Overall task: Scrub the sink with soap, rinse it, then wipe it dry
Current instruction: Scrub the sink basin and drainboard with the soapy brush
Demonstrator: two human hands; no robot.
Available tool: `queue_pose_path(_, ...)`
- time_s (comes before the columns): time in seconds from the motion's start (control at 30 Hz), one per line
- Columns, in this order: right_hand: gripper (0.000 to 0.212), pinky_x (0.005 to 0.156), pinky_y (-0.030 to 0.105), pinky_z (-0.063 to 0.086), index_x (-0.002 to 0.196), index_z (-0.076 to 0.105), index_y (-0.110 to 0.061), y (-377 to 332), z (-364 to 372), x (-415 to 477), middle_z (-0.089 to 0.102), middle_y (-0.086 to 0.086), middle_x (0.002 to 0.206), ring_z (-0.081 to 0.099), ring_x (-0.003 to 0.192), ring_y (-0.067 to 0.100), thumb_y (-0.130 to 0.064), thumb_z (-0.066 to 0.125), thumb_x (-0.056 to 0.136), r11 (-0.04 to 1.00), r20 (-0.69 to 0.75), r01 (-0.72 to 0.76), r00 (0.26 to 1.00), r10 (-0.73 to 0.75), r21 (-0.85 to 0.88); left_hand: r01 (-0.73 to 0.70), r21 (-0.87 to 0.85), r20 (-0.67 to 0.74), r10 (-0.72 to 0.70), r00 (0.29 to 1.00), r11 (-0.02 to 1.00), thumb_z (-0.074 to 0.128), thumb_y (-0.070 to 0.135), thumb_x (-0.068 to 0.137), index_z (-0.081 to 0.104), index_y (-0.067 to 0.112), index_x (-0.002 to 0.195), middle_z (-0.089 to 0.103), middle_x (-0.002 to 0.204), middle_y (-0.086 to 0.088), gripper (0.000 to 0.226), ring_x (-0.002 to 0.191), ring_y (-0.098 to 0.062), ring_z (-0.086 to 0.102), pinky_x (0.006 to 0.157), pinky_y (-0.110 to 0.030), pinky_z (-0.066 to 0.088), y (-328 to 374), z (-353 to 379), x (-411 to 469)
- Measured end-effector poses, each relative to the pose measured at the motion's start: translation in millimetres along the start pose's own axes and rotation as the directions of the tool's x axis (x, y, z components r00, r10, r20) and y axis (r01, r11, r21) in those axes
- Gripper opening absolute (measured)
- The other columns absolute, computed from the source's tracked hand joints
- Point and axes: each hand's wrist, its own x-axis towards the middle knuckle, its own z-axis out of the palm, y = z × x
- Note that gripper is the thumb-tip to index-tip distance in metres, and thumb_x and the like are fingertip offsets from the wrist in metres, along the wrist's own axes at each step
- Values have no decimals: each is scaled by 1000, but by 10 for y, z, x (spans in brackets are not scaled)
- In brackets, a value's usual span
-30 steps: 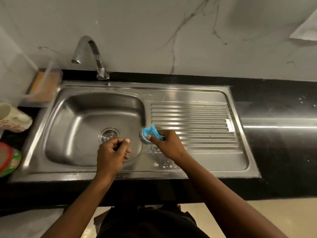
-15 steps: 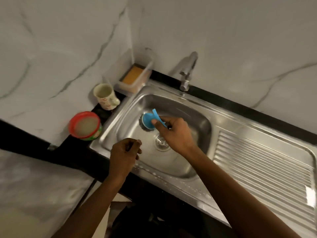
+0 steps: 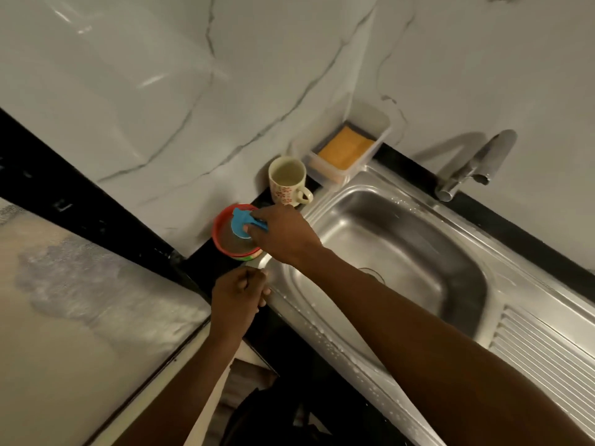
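My right hand (image 3: 283,235) pinches the blue handle of a round scrubber (image 3: 242,224) and holds it down inside the red-rimmed soap tub (image 3: 222,239), which stands on the black counter left of the steel sink (image 3: 396,252). My left hand (image 3: 238,297) hovers at the sink's near left corner with its fingers curled and nothing in them. Soapy droplets dot the sink's front rim. The drain is mostly hidden behind my right forearm.
A patterned mug (image 3: 287,180) stands behind the tub, with a clear box holding an orange sponge (image 3: 346,149) next to it. The tap (image 3: 473,165) rises at the sink's back edge. The ribbed drainboard (image 3: 547,355) lies at the right. Marble walls close the corner.
My right hand carried the scrubber from the drainboard's edge across the basin to the soap tub on the left. The view swung left with it. My left hand stayed curled near the front rim.
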Motion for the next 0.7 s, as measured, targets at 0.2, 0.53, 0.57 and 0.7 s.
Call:
queue_pose_path(0.2,40,80,32,54,133,67,-20,6,161,252,69,3,115,65,97,20,-43,56,102,983,80,27,997,-13,-180,28,32,-20,-28,999,999,68,19,101,70,4,76,72,69,-9,30,54,-17,62,53,-23,50,-41,-160,141)
queue_pose_path(0.53,33,69,29,52,120,73,-18,-32,-174,40,68,-5,96,64,82,10,-41,62,99,1000,-38,-12,999,11,-8,-34,22,39,33,999,999,68,17,101,71,5,77,71,66,-9,27,53,-15,61,51,-19,50,29,-155,137)
queue_pose_path(0.57,32,68,28,50,118,73,-19,-11,-266,-58,67,-6,93,63,80,9,-42,62,99,1000,-57,-26,998,26,7,-41,18,50,40,998,999,67,16,101,71,6,78,71,66,-10,26,53,-15,61,51,-19,50,46,-124,117)
queue_pose_path(0.7,34,65,23,49,121,75,-24,156,-629,-583,71,-9,93,65,76,6,-47,64,98,989,-134,-115,983,127,96,-96,29,99,92,991,995,68,15,100,69,5,77,70,66,-11,25,52,-19,62,52,-22,51,123,88,-14)
